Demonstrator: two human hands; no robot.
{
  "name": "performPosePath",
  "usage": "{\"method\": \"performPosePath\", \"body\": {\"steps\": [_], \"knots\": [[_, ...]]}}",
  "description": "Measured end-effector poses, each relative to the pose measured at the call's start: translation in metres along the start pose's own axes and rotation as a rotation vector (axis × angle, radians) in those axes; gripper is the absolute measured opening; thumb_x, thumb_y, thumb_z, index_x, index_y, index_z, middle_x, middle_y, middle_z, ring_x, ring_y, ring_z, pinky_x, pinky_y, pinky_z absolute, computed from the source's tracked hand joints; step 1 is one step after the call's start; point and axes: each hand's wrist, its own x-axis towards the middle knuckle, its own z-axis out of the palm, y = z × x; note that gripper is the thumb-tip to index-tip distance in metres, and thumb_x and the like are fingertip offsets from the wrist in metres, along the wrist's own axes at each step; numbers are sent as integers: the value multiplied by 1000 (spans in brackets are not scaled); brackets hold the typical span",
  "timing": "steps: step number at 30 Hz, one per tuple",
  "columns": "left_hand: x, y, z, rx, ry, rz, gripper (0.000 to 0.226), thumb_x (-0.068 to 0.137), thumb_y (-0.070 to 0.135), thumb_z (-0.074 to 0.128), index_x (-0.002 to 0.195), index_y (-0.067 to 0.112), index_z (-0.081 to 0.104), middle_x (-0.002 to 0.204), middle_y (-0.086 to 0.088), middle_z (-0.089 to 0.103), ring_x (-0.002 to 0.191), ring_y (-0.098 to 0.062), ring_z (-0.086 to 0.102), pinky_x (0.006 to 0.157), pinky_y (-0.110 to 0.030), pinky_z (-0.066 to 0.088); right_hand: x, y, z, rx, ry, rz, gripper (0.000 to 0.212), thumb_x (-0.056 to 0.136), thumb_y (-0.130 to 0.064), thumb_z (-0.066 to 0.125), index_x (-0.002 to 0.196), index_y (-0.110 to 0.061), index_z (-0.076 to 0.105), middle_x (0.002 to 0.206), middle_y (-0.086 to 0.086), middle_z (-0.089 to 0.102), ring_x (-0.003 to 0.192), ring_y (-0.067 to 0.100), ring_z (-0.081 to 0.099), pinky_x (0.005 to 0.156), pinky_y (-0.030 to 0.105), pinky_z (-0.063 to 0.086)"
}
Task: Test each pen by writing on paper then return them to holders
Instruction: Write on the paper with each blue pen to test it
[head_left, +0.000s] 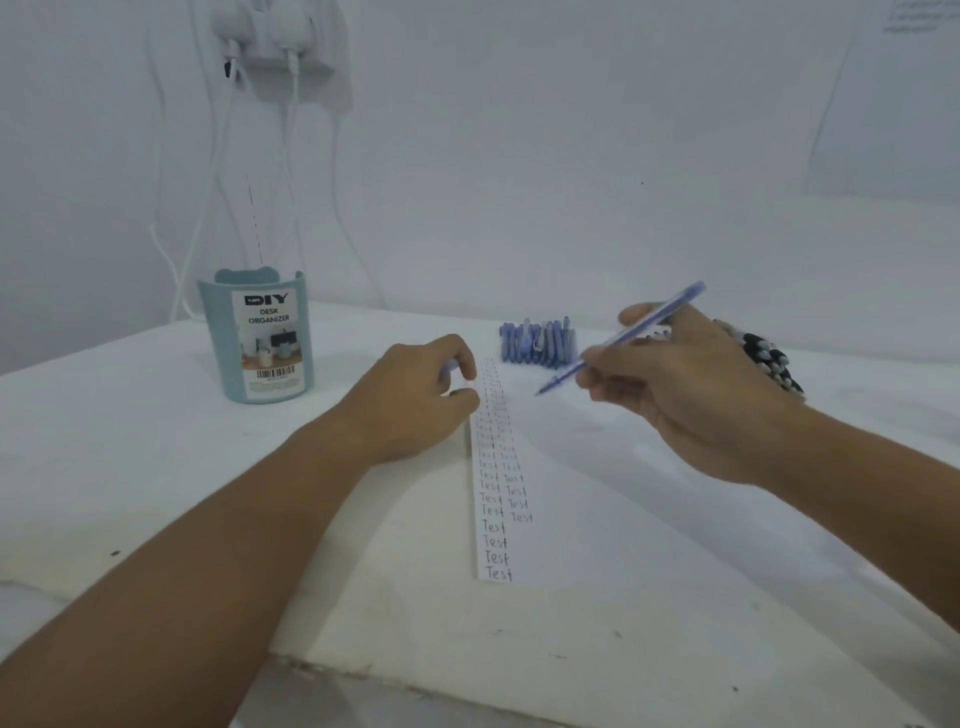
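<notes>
At centre frame we see the right hand (691, 395) pinching a blue pen (618, 340), tip down, above the table (156, 467). The left hand (415, 400), fingers curled, pinches a small pale object at the paper strip (496, 499). The holder (258, 338) stands at left; more blue pens (537, 343) lie behind the strip.
</notes>
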Motion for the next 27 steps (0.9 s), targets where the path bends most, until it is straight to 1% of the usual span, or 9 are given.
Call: {"method": "performPosePath", "body": {"steps": [3,4,6,8,10,13,17,20,27], "knots": [[0,2,5,7,-87,12,8,83,18,58,90,21,56,59,4,43,63,-18,44,73,-28,44,-28,15,7,-48,-118,55,6,95,-2,57,101,1,55,88,19,58,62,21,62,53,25,52],[0,3,6,23,-103,23,7,82,18,59,89,20,57,60,4,44,61,-16,44,70,-24,42,-35,19,10,-38,-145,79,4,95,-2,57,98,0,55,85,20,59,61,23,62,52,27,51],[0,5,8,73,-130,49,4,83,19,59,86,20,58,61,6,47,58,-8,42,57,-13,34,-42,26,13,-69,-209,95,18,90,3,62,100,-5,50,79,22,64,62,28,62,56,30,51],[0,6,9,111,-145,56,3,84,21,58,86,20,60,62,9,49,58,-6,43,54,-13,32,-46,28,16,-128,-274,73,30,86,6,66,102,-9,46,76,22,67,62,30,62,60,33,52],[0,5,10,121,-144,56,4,84,21,58,86,19,61,62,9,49,58,-5,44,55,-14,33,-48,29,16,-157,-306,47,31,86,8,65,99,-10,44,75,23,67,62,32,60,59,34,51],[0,5,11,124,-134,68,5,84,20,58,86,18,61,60,10,49,56,-5,43,53,-10,32,-50,29,16,-159,-322,33,31,84,11,65,96,-10,45,78,23,66,64,35,60,58,34,51],[0,5,11,125,-148,63,5,84,21,57,86,18,61,60,9,48,58,-6,43,58,-18,35,-53,30,16,-191,-339,16,33,82,14,65,94,-10,45,76,23,66,65,38,58,55,34,50],[0,6,11,126,-154,64,6,84,21,56,87,18,61,60,9,48,58,-6,43,58,-19,36,-54,29,16,-198,-342,2,32,82,14,65,93,-10,46,75,22,65,65,38,57,54,33,49],[0,6,12,142,-150,65,6,85,21,56,87,17,60,59,9,48,58,-5,44,55,-15,33,-56,31,18,-237,-316,-20,30,85,11,64,95,-10,45,78,20,65,63,36,60,61,37,51]]}}
